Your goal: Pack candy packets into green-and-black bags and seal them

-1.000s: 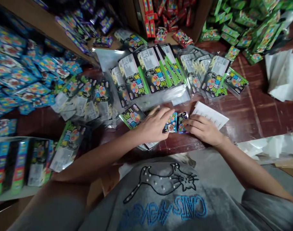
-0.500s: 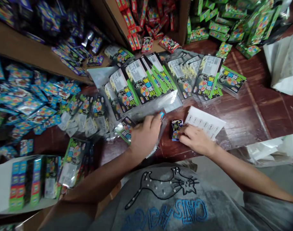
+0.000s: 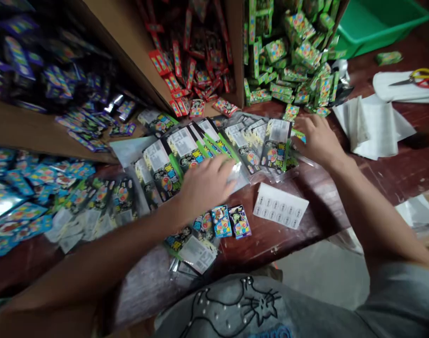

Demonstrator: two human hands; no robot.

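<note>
My left hand (image 3: pixel 209 183) is over the row of black-and-green printed packets (image 3: pixel 167 176), smeared by motion, so its grip is unclear. Below it, a blue small box (image 3: pixel 221 221) and a purple small box (image 3: pixel 240 221) lie side by side on the table. More packets (image 3: pixel 196 253) in clear plastic lie just left of them. At the right end of the row, my right hand (image 3: pixel 318 141) reaches out with its fingers apart, close to a partly covered packet (image 3: pixel 299 136) and the green small boxes. A white sticker sheet (image 3: pixel 281 205) with rows of round labels lies between my arms.
Cardboard bins hold purple boxes (image 3: pixel 66 80), red boxes (image 3: pixel 196 70) and green boxes (image 3: pixel 295 56). Blue boxes (image 3: pixel 20 188) are piled at left. A green plastic tub (image 3: pixel 379 28), scissors (image 3: pixel 417 79) and white paper (image 3: pixel 372 126) are at right.
My right hand has left the purple box and moved up and right to the packets. My left hand has moved off the near packet, and a blue box now lies beside the purple one.
</note>
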